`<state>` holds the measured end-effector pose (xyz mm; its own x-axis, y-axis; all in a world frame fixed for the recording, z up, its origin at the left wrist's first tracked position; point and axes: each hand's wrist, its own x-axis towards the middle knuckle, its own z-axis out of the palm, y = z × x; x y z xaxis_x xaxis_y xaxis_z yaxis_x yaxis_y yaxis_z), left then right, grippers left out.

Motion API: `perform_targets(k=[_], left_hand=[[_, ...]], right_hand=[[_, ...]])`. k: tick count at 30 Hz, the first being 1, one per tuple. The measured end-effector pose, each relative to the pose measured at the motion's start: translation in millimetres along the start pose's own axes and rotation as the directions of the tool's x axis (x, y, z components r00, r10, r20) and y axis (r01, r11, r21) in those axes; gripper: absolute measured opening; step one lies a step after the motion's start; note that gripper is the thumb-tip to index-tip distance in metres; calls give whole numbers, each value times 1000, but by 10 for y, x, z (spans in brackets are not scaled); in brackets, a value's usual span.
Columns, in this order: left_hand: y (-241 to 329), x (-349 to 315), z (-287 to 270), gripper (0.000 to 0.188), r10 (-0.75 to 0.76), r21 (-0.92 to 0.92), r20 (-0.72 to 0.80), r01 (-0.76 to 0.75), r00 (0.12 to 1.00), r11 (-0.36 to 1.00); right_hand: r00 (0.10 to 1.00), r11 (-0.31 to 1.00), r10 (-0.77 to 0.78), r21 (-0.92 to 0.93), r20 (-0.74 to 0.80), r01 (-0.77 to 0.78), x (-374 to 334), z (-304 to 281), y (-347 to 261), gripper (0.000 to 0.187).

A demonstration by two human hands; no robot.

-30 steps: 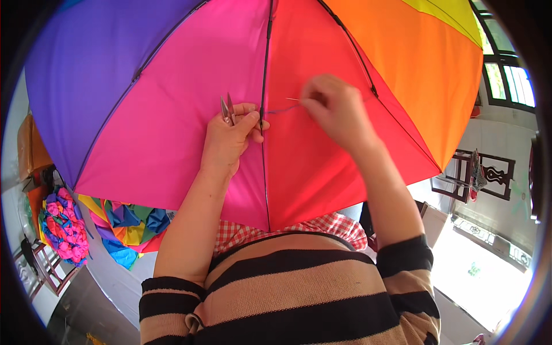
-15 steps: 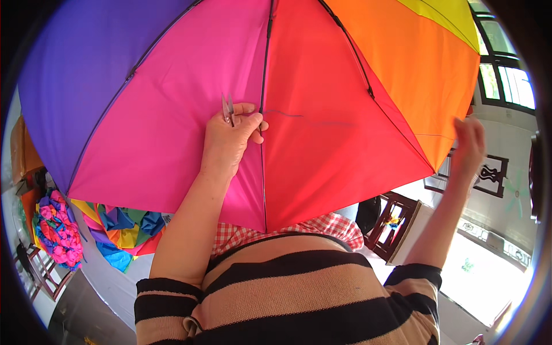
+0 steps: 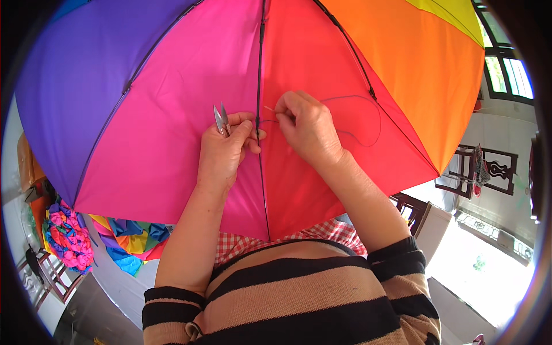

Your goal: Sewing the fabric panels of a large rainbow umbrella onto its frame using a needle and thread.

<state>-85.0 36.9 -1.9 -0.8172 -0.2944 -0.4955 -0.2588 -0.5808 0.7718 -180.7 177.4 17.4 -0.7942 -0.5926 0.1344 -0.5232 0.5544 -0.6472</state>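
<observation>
A rainbow umbrella is spread open before me, its black ribs facing up. My left hand is closed, with small thread snips tucked in it, blades pointing away. Its thumb and fingertips pinch the middle rib at the seam between the pink and red panels. Just right of that rib, my right hand pinches a thin needle, tip toward the rib. A dark thread loops over the red panel behind the right hand, and a short length runs to the rib by my left fingertips.
Bundled colourful fabric lies at the lower left, beside more folded multicoloured cloth. Red-and-white checked cloth covers my lap under the canopy edge. Dark wooden chairs stand at the right, near a bright doorway.
My right hand has come in from the far right to beside the middle rib. The thread, stretched rightward before, now hangs in a loose loop. My left hand keeps its grip.
</observation>
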Motion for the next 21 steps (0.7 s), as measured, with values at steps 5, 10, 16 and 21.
perform_targets(k=[5,10,16,21], left_hand=[[-18,9,-10,21,2,73,-9,-1,1000,997],[-33,12,-10,20,2,43,-7,-2,1000,999],[-26,43,34,17,17,9,-21,-17,1000,1000],[-42,84,5,12,15,137,3,-15,1000,991]], right_hand=[[998,999,14,42,61,-16,-136,7,-82,11],[997,993,-37,-108,74,45,-168,5,-105,13],[993,992,-105,-58,60,109,-55,111,-39,13],[976,978,-205,51,71,202,-28,105,-38,13]])
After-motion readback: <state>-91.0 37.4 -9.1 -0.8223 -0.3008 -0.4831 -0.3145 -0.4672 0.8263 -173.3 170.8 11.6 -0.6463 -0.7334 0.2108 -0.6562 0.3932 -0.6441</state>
